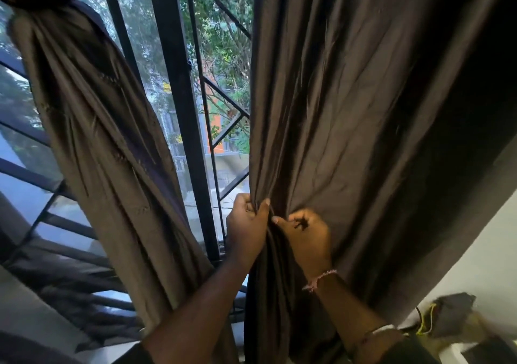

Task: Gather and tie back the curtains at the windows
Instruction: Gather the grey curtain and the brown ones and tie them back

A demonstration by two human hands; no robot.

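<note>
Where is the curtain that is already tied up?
In the head view, the tied curtain hangs on the left, knotted near the top, in front of the window bars, apart from the loose curtain both hands grip.

Two dark brown curtains at the window

The left curtain (106,145) is already gathered into a twisted bundle, knotted near its top, and hangs slanted in front of the window frame (179,106). The right curtain (363,112) hangs to the right of the window frame, still spread wide in loose folds; its left edge is bunched together at the lower part, and it continues down below this point.
</note>
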